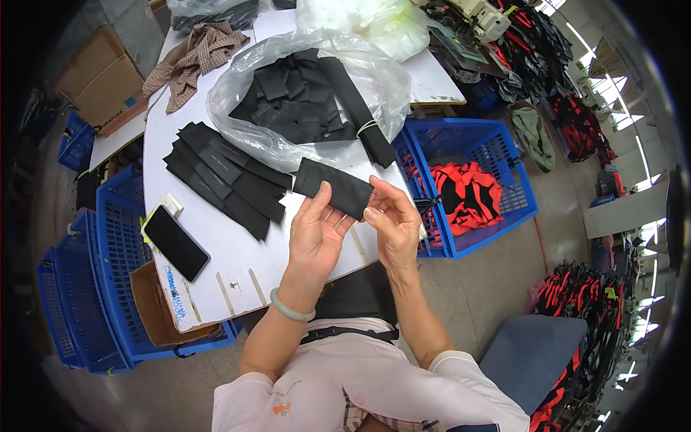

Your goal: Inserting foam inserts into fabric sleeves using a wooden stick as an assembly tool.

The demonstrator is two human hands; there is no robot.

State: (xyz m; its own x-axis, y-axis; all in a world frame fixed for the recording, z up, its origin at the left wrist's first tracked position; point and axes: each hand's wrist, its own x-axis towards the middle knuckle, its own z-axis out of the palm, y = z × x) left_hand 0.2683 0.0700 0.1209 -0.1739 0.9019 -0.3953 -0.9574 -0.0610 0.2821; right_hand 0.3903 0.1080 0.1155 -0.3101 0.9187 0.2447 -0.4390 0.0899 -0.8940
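Between my two hands, just above the table's near edge, is a black rectangular fabric piece (332, 189). My left hand (317, 227) supports it from below, with the thumb on its near edge. At its right end, my right hand (392, 219) pinches the corner between thumb and fingers. Fanned out on the table to the left lie several black fabric strips (227, 176). Beyond my hands, a clear plastic bag (223, 93) stands open, full of small folded black pieces (295, 97). A long black bundle (356, 108), tied with a white band, leans across its right side.
On the white table (216, 281) a dark-screened phone (176, 243) lies at the left, with a checked cloth (194, 61) farther back. Blue crates (129, 252) flank the table's left side. Another blue crate (497, 237) at the right holds red and black fabric (468, 198).
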